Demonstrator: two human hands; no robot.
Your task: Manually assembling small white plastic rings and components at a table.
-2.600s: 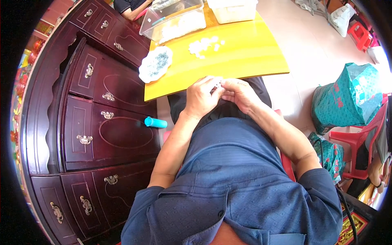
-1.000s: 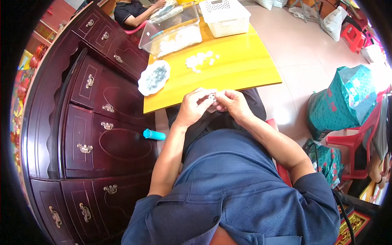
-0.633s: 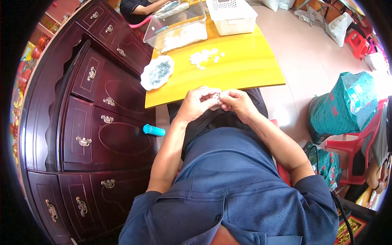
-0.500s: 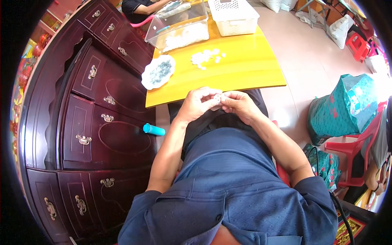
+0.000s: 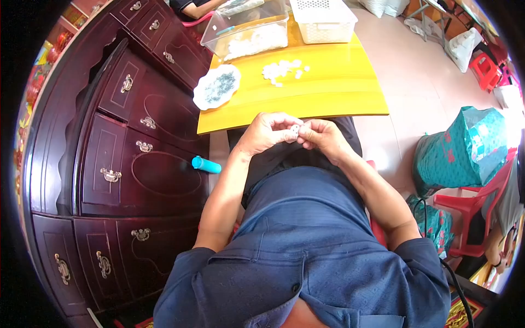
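Note:
Over my lap, just off the near edge of the yellow table (image 5: 339, 101), my two hands meet at the fingertips. A small white round piece with dark dots (image 5: 295, 129) is pinched between the thumb and fingers of my left hand (image 5: 266, 131). From the other side my right hand (image 5: 324, 138) has its thumb and finger closed at the piece's edge. On the table beyond lies a loose group of small white pieces (image 5: 281, 69). To their left, a white scalloped dish (image 5: 203, 98) holds many small dark bits, too fine to make out.
At the table's far end stand a clear plastic bin (image 5: 246, 41) with white pieces and a white perforated basket (image 5: 328, 27). A dark wooden cabinet (image 5: 164, 126) lines the left, with a turquoise cylinder (image 5: 206, 164) beside it. Right: teal bag (image 5: 459, 147), red chair (image 5: 465, 210), people partly visible.
The view has shifted slightly, so the table and its contents sit a little further right and higher. My hands stay together, and the dotted face of the white piece now shows more plainly.

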